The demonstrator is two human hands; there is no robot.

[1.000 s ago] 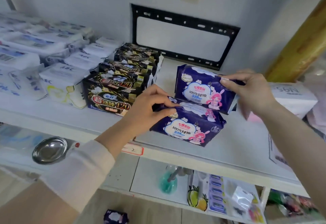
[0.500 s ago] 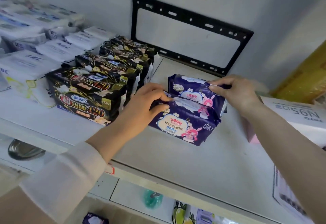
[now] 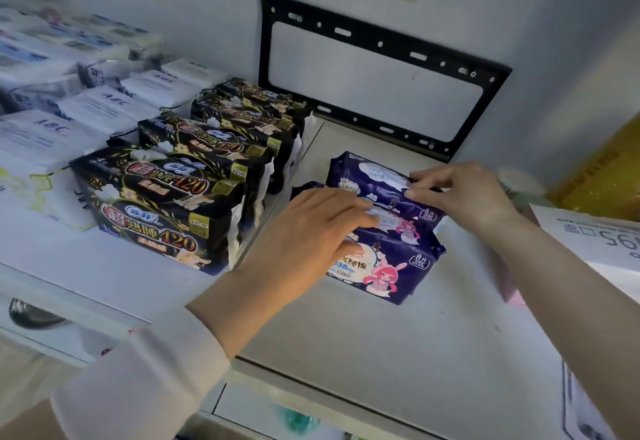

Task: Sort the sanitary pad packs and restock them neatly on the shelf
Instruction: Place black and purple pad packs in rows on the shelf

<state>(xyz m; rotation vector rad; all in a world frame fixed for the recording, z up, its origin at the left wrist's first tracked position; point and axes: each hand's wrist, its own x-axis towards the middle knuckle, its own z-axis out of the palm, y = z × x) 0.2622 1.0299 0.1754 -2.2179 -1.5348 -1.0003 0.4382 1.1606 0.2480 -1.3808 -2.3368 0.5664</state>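
Note:
Two dark purple sanitary pad packs with a pink bunny-girl print stand on the white shelf (image 3: 381, 353), one behind the other. My left hand (image 3: 304, 231) holds the front purple pack (image 3: 391, 266), with the fingers lying over its top and the thumb against its front face. My right hand (image 3: 464, 193) pinches the upper right edge of the rear purple pack (image 3: 367, 176). The rear pack leans against the front one. A narrow gap of bare shelf separates them from a row of black packs (image 3: 156, 218) on the left.
White ABC packs (image 3: 45, 134) fill the shelf further left. A black metal bracket (image 3: 381, 48) is fixed to the back wall. A white N95 box (image 3: 595, 235) lies at the right, with a yellow object (image 3: 599, 169) behind it. Lower shelves show below.
The rear purple pack has come down from its raised position and now sits right behind the front pack. Both hands stayed on their packs as the view moved closer.

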